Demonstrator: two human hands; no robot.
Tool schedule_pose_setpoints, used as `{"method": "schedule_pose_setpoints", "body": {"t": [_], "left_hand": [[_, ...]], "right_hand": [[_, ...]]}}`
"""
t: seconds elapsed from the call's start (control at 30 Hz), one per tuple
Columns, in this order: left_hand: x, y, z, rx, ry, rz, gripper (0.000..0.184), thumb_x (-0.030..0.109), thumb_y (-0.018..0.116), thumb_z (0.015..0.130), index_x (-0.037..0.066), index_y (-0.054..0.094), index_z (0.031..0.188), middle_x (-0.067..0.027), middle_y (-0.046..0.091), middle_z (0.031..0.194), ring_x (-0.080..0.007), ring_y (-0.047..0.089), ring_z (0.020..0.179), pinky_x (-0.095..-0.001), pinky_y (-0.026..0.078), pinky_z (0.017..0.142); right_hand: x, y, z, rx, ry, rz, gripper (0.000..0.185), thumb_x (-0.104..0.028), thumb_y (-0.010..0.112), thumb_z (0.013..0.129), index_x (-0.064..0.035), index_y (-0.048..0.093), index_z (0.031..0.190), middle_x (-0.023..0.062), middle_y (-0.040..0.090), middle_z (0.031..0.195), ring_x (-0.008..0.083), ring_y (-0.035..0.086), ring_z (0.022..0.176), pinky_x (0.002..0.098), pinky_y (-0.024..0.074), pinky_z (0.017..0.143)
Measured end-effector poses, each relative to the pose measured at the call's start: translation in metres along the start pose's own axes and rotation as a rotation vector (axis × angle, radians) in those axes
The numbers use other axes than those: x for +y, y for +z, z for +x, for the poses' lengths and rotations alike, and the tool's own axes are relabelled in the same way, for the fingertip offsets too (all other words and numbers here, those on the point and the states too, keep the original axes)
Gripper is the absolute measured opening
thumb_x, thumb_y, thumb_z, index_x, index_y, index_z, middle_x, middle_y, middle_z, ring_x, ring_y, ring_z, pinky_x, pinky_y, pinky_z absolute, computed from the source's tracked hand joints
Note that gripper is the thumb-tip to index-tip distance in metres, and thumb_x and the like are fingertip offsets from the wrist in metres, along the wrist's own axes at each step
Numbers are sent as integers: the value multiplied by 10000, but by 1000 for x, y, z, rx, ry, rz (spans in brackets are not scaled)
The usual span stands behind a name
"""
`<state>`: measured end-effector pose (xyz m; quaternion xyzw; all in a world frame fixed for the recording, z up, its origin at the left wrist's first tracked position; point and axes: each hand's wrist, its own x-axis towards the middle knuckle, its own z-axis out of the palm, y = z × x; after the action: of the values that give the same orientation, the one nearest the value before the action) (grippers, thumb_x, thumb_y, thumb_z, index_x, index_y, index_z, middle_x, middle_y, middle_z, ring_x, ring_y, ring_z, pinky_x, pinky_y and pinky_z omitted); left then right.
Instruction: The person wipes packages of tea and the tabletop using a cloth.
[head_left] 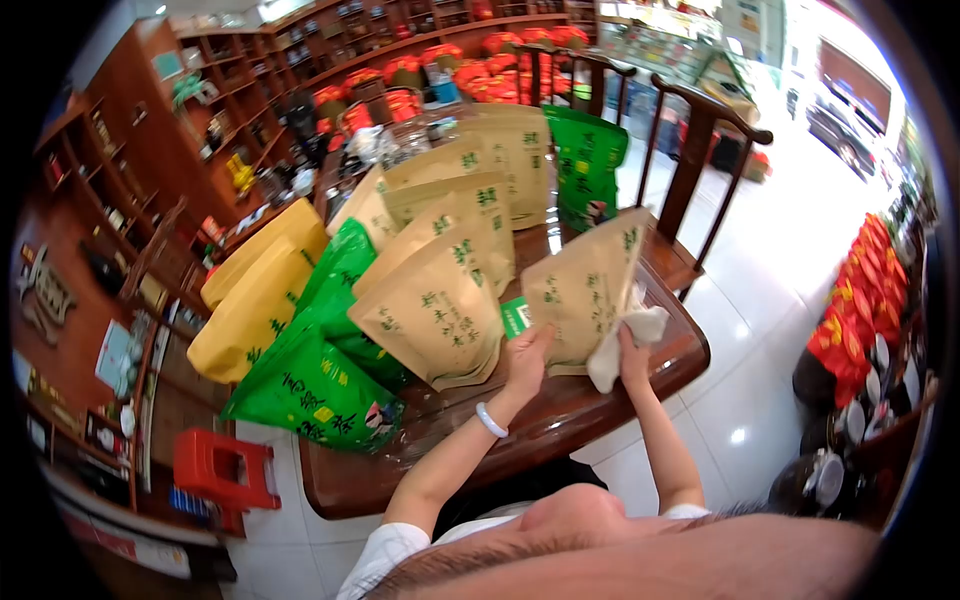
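Note:
In the head view, a tan stand-up pouch (pixel 580 290) with green printed characters stands upright near the right end of the table. My left hand (pixel 528 360), with a pale bracelet at the wrist, is closed on the pouch's lower left edge. A small green and white label (pixel 516 316) shows just above that hand. My right hand (pixel 634 358) is closed on a crumpled white cloth (pixel 640 325), held against the pouch's right side. Another tan pouch (pixel 437 312) stands just left of my left hand.
More tan pouches, green pouches (pixel 318 395) and yellow pouches (pixel 250 315) crowd the left and back of the glossy wooden table (pixel 440 450). A wooden chair (pixel 695 150) stands behind it. A red stool (pixel 225 468) is at lower left; red-covered jars (pixel 850 310) line the right.

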<state>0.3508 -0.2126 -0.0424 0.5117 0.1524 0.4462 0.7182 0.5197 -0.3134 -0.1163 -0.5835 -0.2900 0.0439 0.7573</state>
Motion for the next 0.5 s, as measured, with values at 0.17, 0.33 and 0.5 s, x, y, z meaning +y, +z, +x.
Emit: {"method": "schedule_pose_setpoints", "body": {"t": [0.17,0.33,0.5], "left_hand": [[-6,-6,9,-128,-73,-14,172,88,534,895,-21,645,969,-17,638,901,-58,555,786,-221,450,718],[17,-12,29,-195,-197,6,244,114,507,916,-30,591,1095,-36,637,986,-84,571,871,-225,454,771],[-11,-26,32,-155,-100,153,337,164,510,920,-29,506,1197,-69,589,1122,-129,553,985,-254,431,852]], "right_hand": [[-59,-18,24,-300,280,366,738,3,662,718,-95,314,1362,68,532,1123,191,541,995,336,472,849],[-46,-32,58,-453,449,84,556,32,709,667,-29,506,1182,63,610,993,177,604,879,319,513,751],[-30,-23,47,-156,267,9,329,36,686,701,-19,580,1008,44,624,903,157,609,803,310,510,713]]}}
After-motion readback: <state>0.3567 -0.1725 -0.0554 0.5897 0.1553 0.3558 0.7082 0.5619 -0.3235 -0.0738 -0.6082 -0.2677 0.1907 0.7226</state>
